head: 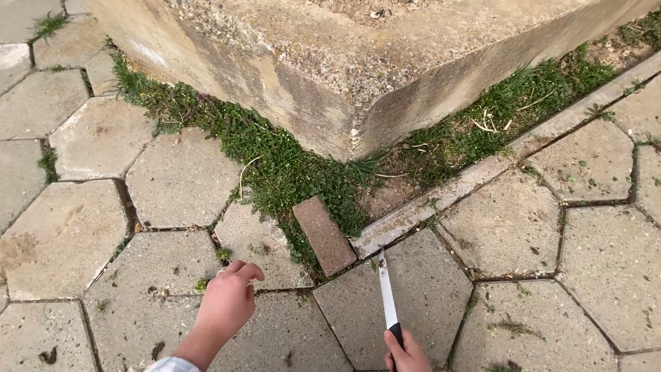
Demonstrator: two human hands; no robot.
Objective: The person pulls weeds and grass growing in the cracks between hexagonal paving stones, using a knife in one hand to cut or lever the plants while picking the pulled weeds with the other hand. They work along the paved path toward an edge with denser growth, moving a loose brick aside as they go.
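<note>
Our right hand [407, 353] is clamped on a knife [387, 293] by its black handle — the white blade points up at the joint between paving stones [427, 289], just below a reddish brick [324, 235]. Our left hand [225, 301] hovers over the stones, fingers loosely curled, holding nothing we can see — weeds [275, 162] hug the concrete block [358, 62].

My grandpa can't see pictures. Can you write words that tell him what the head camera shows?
A person's right hand holds a knife, blade tip at a paving joint, while the left hand hovers over hexagonal pavers. Beyond lie a reddish brick, weeds and a concrete block's corner.
</note>
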